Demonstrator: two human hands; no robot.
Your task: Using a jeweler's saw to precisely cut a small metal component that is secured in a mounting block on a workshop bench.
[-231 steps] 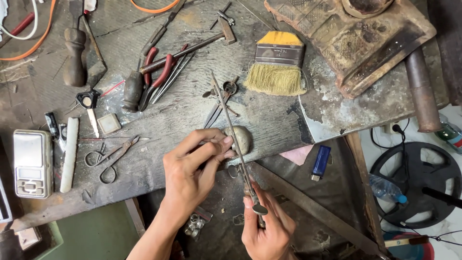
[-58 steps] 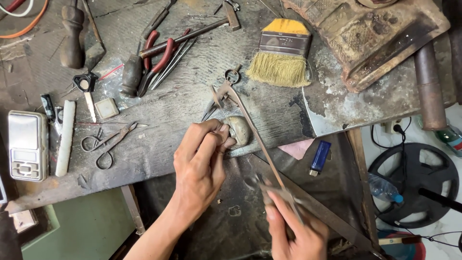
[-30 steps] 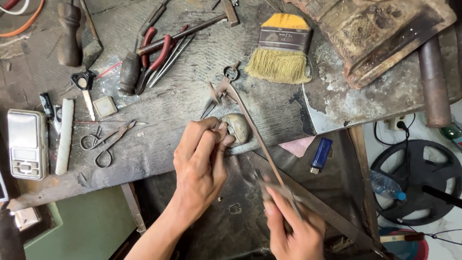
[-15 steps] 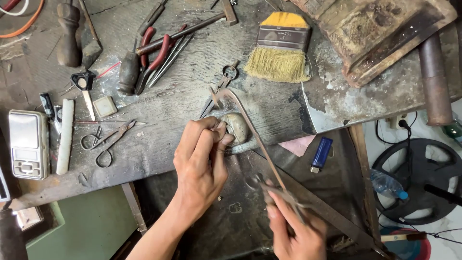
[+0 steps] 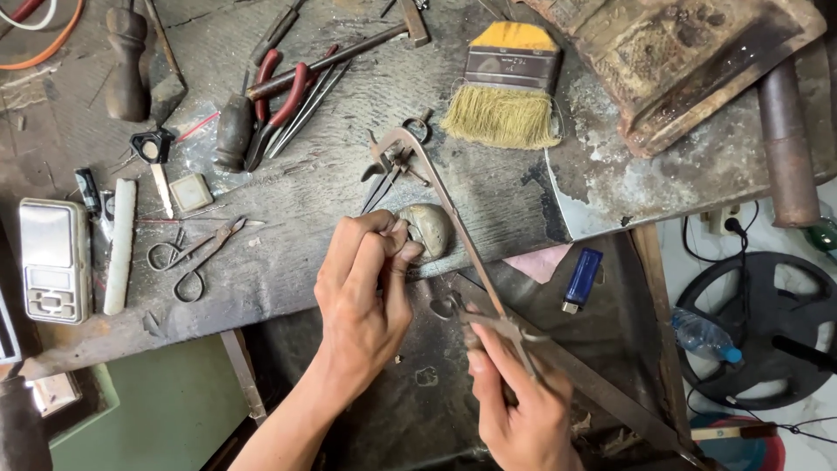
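Saw frame and pebble-like lump at the surface's edge

Right hand [image 5: 523,401] grip clamped on thin metal saw frame [image 5: 453,218]; left hand [image 5: 366,288] fingertips pinched together beside the grey-tan rounded lump [image 5: 427,231].

A bare strip of table [image 5: 288,209] is left open between the small scissors [image 5: 193,253] and the left hand [image 5: 366,288]. Beyond that hand the way is blocked by a rounded grey lump [image 5: 427,231] and by the long saw frame [image 5: 445,209] slanting from the right hand [image 5: 519,401] up towards the brush [image 5: 510,87]. Pliers [image 5: 279,96] and a hammer [image 5: 349,48] crowd the far side. On the left, passage is narrowed by a pocket scale [image 5: 54,260] and a white stick [image 5: 119,246].
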